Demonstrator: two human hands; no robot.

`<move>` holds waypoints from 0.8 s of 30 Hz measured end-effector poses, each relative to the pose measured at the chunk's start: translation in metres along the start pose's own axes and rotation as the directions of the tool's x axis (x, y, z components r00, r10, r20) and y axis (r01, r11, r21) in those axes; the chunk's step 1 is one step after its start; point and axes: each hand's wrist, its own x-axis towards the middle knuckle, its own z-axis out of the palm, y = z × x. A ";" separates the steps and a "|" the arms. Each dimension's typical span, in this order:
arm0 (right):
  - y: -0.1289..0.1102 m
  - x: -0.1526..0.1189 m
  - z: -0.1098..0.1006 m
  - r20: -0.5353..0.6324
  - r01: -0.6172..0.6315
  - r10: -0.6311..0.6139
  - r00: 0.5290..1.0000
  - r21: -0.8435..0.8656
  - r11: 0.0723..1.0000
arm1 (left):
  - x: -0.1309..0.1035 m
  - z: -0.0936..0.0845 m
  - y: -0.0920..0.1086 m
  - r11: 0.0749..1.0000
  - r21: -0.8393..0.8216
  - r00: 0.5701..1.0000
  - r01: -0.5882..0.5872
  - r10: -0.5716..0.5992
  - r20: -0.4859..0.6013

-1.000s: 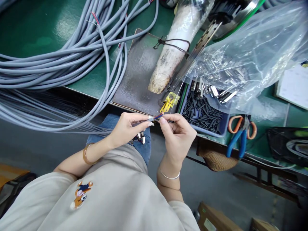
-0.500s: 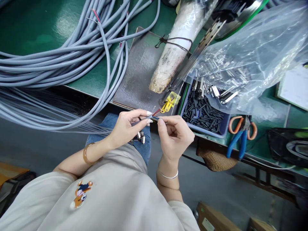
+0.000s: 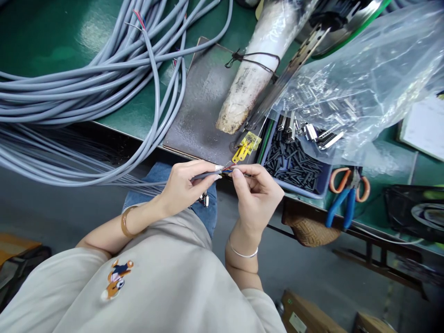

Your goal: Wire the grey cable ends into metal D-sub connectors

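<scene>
My left hand [image 3: 183,187] pinches a grey cable [image 3: 204,175] close to its stripped end, just off the table's front edge. Thin coloured wires [image 3: 227,170], red and blue among them, fan out of that end. Closed on these wires are the thumb and forefinger of my right hand [image 3: 255,189], almost touching the left fingertips. Right behind the fingertips lies a yellow clip-like piece [image 3: 244,148] on a dark board [image 3: 197,106]. Small metal connectors [image 3: 205,200] show below my left hand, over the jeans.
Looped grey cables [image 3: 104,83] cover the left of the green table [image 3: 62,27]. To the right are a blue tray [image 3: 324,182] of black tubes, a plastic bag [image 3: 381,78] of connectors and pliers [image 3: 347,199]. A white wrapped bar [image 3: 249,83] stands behind the hands.
My right hand has shifted slightly right, and its fingers now pinch the coloured wires together. The red wires that stuck up apart now lie lower, near the right fingertips. More grey cable shows in my left hand.
</scene>
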 end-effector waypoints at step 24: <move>0.000 0.005 -0.006 0.041 -0.092 0.089 0.995 0.061 0.994 | 0.000 -0.002 0.003 1.000 -0.006 0.998 0.014 -0.014 0.066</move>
